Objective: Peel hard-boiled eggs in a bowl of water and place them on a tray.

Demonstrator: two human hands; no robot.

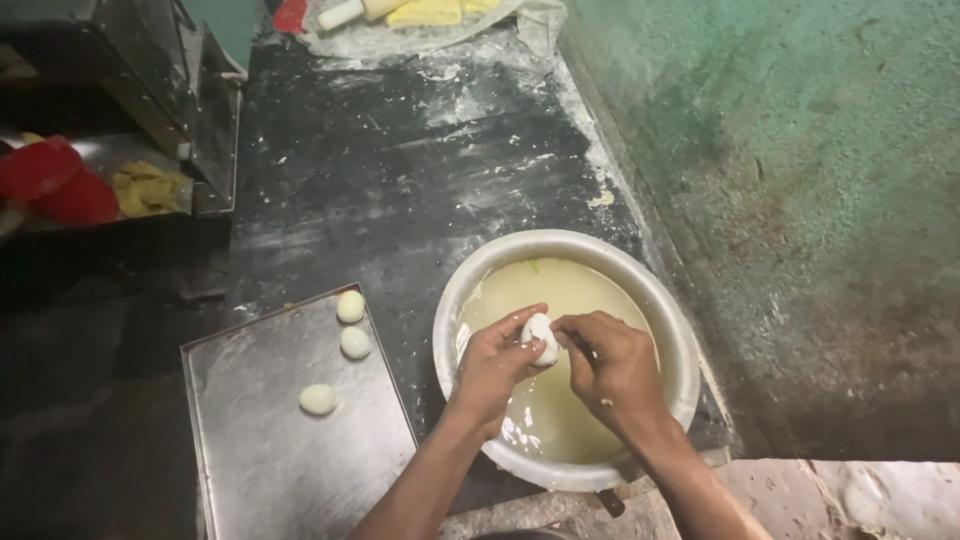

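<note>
Over a wide metal bowl point(470, 290) holding a large pale mass of dough point(560, 300), my left hand point(495, 365) and my right hand point(610, 365) meet around a small white dough ball point(541, 335). The left fingers cup the ball from the left; the right fingertips pinch it from the right. Left of the bowl lies a flat steel tray point(260, 440) with three shaped dough balls on it: one at the top point(350, 306), one below it point(355, 343) and one further left point(318, 399).
The bowl and tray rest on a dark, flour-dusted counter point(400, 170). A stained green wall point(800, 200) runs along the right. A metal machine with a red lid point(50, 180) stands at the left. Plastic with yellow pieces and a rolling pin point(345, 12) lies at the far end.
</note>
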